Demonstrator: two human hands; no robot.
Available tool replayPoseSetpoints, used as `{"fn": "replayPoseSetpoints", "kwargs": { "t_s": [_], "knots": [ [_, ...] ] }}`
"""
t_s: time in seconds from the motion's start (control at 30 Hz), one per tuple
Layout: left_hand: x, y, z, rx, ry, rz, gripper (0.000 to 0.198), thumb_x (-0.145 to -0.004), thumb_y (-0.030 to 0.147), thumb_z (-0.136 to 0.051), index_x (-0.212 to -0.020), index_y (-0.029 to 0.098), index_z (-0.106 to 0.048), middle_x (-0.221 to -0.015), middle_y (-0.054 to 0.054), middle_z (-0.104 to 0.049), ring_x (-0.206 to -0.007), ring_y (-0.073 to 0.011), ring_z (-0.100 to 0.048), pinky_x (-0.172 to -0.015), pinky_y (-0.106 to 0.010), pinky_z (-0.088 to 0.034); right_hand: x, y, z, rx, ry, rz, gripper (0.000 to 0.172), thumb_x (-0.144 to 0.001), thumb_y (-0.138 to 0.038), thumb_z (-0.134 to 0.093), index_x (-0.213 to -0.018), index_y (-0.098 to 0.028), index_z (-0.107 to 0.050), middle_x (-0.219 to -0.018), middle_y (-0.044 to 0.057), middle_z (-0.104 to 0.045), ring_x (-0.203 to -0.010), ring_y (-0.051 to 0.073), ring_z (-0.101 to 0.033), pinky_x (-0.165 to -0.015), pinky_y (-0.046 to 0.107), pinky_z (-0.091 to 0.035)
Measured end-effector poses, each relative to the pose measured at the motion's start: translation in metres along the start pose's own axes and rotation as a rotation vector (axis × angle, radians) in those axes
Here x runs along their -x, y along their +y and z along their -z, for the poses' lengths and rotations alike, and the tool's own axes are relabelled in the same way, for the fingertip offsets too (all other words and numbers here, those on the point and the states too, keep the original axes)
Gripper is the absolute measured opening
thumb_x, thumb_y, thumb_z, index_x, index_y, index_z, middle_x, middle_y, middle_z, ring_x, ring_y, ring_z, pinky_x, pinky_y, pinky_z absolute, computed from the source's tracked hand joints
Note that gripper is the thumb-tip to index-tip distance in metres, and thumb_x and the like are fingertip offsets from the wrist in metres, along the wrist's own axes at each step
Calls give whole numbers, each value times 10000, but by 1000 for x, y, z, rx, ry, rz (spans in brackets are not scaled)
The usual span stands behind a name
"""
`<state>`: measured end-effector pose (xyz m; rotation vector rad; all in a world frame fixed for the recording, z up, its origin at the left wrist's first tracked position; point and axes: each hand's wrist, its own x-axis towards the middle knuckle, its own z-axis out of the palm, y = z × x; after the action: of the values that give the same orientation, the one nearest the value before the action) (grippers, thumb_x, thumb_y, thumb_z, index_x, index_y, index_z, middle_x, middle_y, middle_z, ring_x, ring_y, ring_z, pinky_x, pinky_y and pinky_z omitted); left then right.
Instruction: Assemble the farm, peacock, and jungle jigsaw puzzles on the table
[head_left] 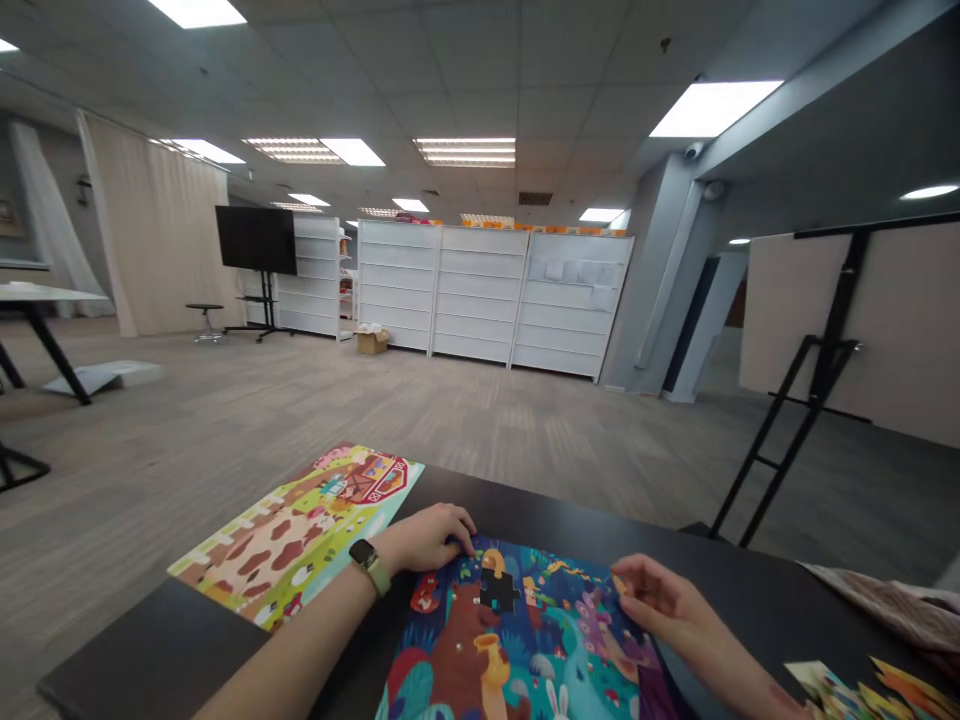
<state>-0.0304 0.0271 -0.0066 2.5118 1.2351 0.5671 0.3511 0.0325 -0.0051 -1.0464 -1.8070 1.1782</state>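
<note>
A colourful jigsaw puzzle of a bear and a rabbit among bright plants lies on the dark table, right in front of me. A dark gap shows in its upper middle, where pieces are out. My left hand, with a watch on the wrist, rests its fingertips on the puzzle's far edge. My right hand hovers at the puzzle's right side, fingers curled together; whether they pinch a small piece is hard to tell. Loose puzzle pieces lie at the lower right.
A second puzzle showing a farm lies at the table's far left corner, overhanging the edge. A patterned cloth lies at the right. Beyond the table are a carpeted floor, a black easel, and white shelving.
</note>
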Motion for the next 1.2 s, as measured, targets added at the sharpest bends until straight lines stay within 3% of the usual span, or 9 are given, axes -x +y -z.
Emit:
{"fn": "replayPoseSetpoints", "kwargs": {
  "t_s": [0.17, 0.33, 0.57, 0.73, 0.97, 1.07, 1.2],
  "knots": [
    [-2, 1, -2, -26, 10, 1, 326, -782, 19, -595, -916, 243, -790, -1064, -32, -710, -1005, -209, -667, -953, -297, -499, -19, -16, -70, -97, -169, -9, 495, -714, -623, -782, -934, -212, -614, -682, -53, -518, -579, 113, -469, -550, 232, -397],
    [-1, -3, -4, -43, 21, 11, 350, -776, 42, -617, -1002, 265, -766, -1056, -19, -709, -1011, -210, -663, -961, -293, -497, -34, -28, -106, -37, -215, 1, 449, -741, -583, -759, -933, -197, -633, -783, -31, -567, -583, 94, -465, -531, 217, -366],
    [-2, 4, -3, -33, 60, 11, 266, -790, 80, -646, -969, 241, -759, -1037, -42, -706, -1000, -235, -655, -941, -322, -496, -42, -25, -121, -31, -224, -34, 386, -754, -527, -712, -937, -206, -598, -786, -41, -562, -584, 110, -529, -547, 231, -410],
    [-4, 25, -7, 20, 64, -18, 166, -881, 202, -661, -1023, 250, -732, -1028, -18, -718, -1029, -221, -639, -953, -310, -469, -44, -16, -123, 209, -74, 27, 211, -796, -411, -598, -864, -224, -525, -742, -34, -591, -584, 136, -568, -553, 249, -450],
    [-2, 33, -11, 42, -13, -36, 352, -704, 251, -819, -1041, 249, -718, -1066, -25, -674, -1018, -247, -618, -927, -319, -484, -39, -14, -123, 512, 35, 143, 60, -796, -221, -636, -751, -208, -598, -791, 11, -640, -796, 210, -595, -741, 322, -443],
    [-2, 32, -11, 39, -29, -40, 363, -695, 240, -815, -1044, 255, -717, -1104, -31, -651, -1032, -248, -605, -941, -323, -483, -36, -14, -126, 566, 23, 190, 64, -823, -181, -628, -764, -202, -618, -874, 32, -636, -894, 228, -584, -828, 349, -434],
    [-1, 34, -11, 34, -35, -24, 380, -712, 250, -807, -1080, 271, -714, -1137, -35, -633, -1052, -251, -598, -966, -332, -477, -29, -20, -127, 597, 9, 223, 81, -881, -180, -583, -810, -205, -615, -890, 31, -619, -896, 223, -572, -836, 353, -430]
  ]
}}
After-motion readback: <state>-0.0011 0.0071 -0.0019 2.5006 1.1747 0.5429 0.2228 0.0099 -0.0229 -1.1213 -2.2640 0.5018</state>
